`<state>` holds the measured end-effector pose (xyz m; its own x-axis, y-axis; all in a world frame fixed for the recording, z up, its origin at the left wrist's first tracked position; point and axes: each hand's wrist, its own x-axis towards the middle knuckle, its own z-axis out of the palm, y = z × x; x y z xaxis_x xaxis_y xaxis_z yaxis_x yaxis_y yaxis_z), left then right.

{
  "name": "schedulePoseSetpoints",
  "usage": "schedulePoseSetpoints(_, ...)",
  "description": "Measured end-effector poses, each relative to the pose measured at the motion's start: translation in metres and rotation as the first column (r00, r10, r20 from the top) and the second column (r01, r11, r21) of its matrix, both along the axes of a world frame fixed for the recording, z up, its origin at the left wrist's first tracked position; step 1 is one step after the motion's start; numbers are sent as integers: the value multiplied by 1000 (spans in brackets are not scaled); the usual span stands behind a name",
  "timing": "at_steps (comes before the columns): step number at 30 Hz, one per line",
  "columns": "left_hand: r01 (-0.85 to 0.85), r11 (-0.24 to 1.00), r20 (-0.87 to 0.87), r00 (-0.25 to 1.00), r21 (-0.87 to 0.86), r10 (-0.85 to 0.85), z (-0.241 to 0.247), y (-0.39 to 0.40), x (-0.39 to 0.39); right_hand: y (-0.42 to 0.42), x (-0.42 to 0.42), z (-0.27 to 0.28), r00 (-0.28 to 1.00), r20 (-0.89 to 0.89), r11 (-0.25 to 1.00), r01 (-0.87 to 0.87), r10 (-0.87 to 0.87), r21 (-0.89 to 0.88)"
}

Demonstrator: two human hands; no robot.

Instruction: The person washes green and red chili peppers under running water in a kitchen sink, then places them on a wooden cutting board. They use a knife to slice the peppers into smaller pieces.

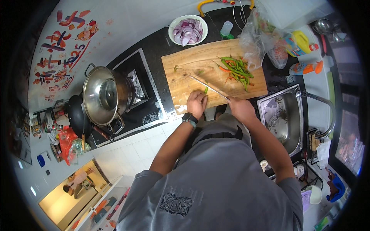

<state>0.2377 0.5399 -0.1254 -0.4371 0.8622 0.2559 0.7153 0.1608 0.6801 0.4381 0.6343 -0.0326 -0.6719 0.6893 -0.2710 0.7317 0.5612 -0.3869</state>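
Note:
My right hand (242,109) is closed around the handle of a kitchen knife (208,87), whose blade reaches left across the wooden cutting board (185,88). By the board's near edge, my left hand (197,103) has its fingers curled on a green chili pepper (206,89); part of the pepper is hidden under the fingers. The blade lies just beyond that pepper. A heap of green and red chili peppers (237,69) rests on the right half of the board. Chili stem scraps (177,68) lie at the far left of it.
Beyond the board stands a white bowl (205,30) of sliced purple onion (188,30). A lidded steel pot (99,95) sits on the stove at left. Plastic bags (254,40) touch the board's far right corner. The steel sink (294,135) is at right. A person (79,182) shows through the doorway.

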Motion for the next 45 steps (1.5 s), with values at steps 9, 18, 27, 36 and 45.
schedulePoseSetpoints(9, -12, 1000, 37, 999, -1, 12, -12, 1, 2, -2, 11, 0, 992, 119, 995, -35, 47, -98)
schedulePoseSetpoints(18, 7, 1000, 39, 999, -30, -6, -7, 2, -2, -1, -10, -22, 993, 118, 989, 19, -2, -144)
schedulePoseSetpoints(27, -84, 995, 41, 995, -53, 87, -9, -17, 5, 1, 11, 6, 995, 97, 996, -28, 37, -89)
schedulePoseSetpoints(36, -102, 994, 11, 995, -44, 103, -12, -15, 4, -9, 12, -2, 996, 62, 997, -61, 63, -38)
schedulePoseSetpoints(45, -89, 996, 42, 995, -2, 89, -11, -14, 1, -7, 14, -5, 989, 109, 995, -94, 95, -13)
